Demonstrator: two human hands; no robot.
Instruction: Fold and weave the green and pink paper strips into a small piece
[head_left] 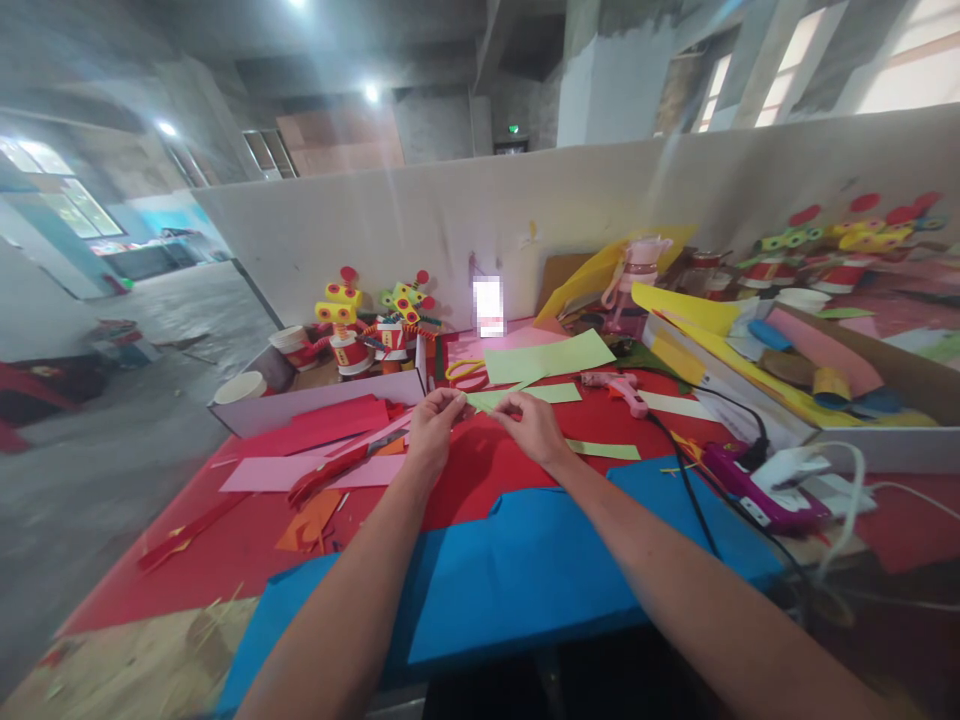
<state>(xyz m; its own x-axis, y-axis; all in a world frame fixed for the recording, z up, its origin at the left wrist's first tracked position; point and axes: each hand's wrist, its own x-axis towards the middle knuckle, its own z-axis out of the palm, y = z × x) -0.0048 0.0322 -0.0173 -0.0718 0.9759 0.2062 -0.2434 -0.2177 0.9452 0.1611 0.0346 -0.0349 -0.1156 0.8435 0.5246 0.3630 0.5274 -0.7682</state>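
Both hands meet over the red table covering (472,470). My left hand (433,430) is closed, its thumb and fingers pinching one end of a light green paper strip (482,400). The strip's other end is pinched in my right hand (534,428). Just behind the hands lie a larger green paper sheet (555,355) and another green strip (559,393). A further green strip (604,450) lies right of my right hand. Red-handled scissors (337,468) rest on pink paper (255,474) to the left. A pink glue gun (626,390) lies to the right.
Paper-cup figures (351,345) stand in a shallow box (360,395) at the back left. Blue material (525,560) covers the front edge. On the right are a purple power strip (757,490) with cords and a box (862,435) of coloured paper. A white partition (405,215) stands behind.
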